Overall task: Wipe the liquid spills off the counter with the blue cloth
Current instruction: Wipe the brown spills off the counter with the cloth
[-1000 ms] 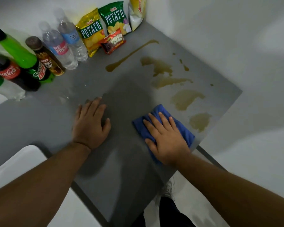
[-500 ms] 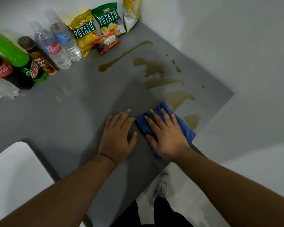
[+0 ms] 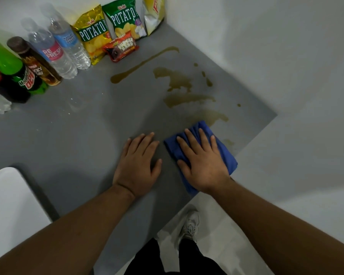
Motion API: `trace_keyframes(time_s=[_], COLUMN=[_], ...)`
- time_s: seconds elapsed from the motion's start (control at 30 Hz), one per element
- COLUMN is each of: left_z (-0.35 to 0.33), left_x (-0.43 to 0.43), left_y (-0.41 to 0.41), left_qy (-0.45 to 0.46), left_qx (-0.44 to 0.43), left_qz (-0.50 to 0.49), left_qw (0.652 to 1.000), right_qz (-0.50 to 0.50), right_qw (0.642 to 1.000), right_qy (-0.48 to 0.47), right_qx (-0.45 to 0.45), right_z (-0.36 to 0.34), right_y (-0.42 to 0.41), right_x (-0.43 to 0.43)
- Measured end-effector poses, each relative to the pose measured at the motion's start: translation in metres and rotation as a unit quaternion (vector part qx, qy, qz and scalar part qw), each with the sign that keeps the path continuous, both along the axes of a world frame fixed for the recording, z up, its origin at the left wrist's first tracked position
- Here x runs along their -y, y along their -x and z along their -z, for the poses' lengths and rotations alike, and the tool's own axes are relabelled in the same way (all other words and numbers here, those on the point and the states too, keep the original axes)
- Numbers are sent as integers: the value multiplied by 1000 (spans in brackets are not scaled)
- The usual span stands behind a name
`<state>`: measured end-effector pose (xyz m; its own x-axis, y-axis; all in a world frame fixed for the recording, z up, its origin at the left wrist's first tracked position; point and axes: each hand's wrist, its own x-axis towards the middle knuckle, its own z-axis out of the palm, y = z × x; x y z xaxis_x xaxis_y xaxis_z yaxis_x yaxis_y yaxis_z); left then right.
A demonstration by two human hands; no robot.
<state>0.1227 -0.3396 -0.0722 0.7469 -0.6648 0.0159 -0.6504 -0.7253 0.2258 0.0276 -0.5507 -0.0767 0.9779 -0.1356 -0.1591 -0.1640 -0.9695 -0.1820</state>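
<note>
The blue cloth (image 3: 227, 155) lies folded on the grey counter (image 3: 72, 132) near its front right edge. My right hand (image 3: 202, 161) presses flat on it, fingers spread. My left hand (image 3: 138, 164) rests flat on the bare counter just left of the cloth, holding nothing. Brown liquid spills lie beyond the cloth: a long streak (image 3: 141, 65), a large blotch (image 3: 175, 78), a smear (image 3: 187, 99) and a patch (image 3: 213, 116) touching the cloth's far edge. A faint stain (image 3: 228, 142) sits right of the cloth.
Drink bottles (image 3: 52, 50) and snack bags (image 3: 93, 34) line the counter's back along the white wall. A fudge bar pack (image 3: 121, 48) lies in front of the bags. A white surface (image 3: 10, 211) is at the lower left. My shoe (image 3: 190, 225) shows below the counter edge.
My left hand slid right across the counter until it lies beside the cloth. My right hand pushed the cloth forward and right over the nearest spill patch, which has nearly gone.
</note>
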Motion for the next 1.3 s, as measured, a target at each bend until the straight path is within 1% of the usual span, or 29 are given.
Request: trace_keyframes(time_s=[0.03,0.13,0.2,0.3,0.43,0.5,0.53,0.67,0.73,0.83,0.93,1.0,1.07,1.2,1.23,1.3], left_z=[-1,-2,-3,-3,-3,-4,-4,-5,-4,-2,-1,-1,-2,-2,-2,-2], left_x=[0,1,1,1,2,2,2,1,1,1,0,0,1,1,1,2], left_y=[0,0,0,0,-1,-1,-1,0,0,-2,-2,-2,-2,-1,-1,-2], left_qy=[-1,2,7,11,-1,3,7,17,21,17,12,8,8,12,12,13], left_qx=[-2,0,1,1,-5,-12,-16,-24,-28,-29,-28,-30,-32,-31,-29,-27], left_qz=[1,1,2,8,6,3,0,-4,-1,0,0,-3,-5,-10,-9,-6], left_qw=[1000,1000,1000,1000,1000,1000,1000,1000,999,999,1000,1000,999,999,999,1000], right_qz=[-24,-140,-180,-153,-32,-16,-31,-162,-171,-108,-20,5,-26,-178,-192,-181], right_qw=[1000,990,983,988,999,1000,999,987,985,994,1000,1000,999,984,981,983], right_qy=[-5,-27,-29,-29,6,20,16,-17,-19,-7,17,19,12,-2,-9,-18], right_qx=[1,4,0,-12,-11,-18,-18,7,10,4,-9,-16,-16,-2,2,3], right_z=[0,1,1,-2,-3,0,1,1,-1,-3,-1,0,1,-1,-1,-3], right_y=[5,24,29,15,-15,-14,-9,18,22,7,-15,-22,-15,13,15,12], right_x=[3,35,61,77,44,30,30,68,93,104,80,62,58,100,113,132])
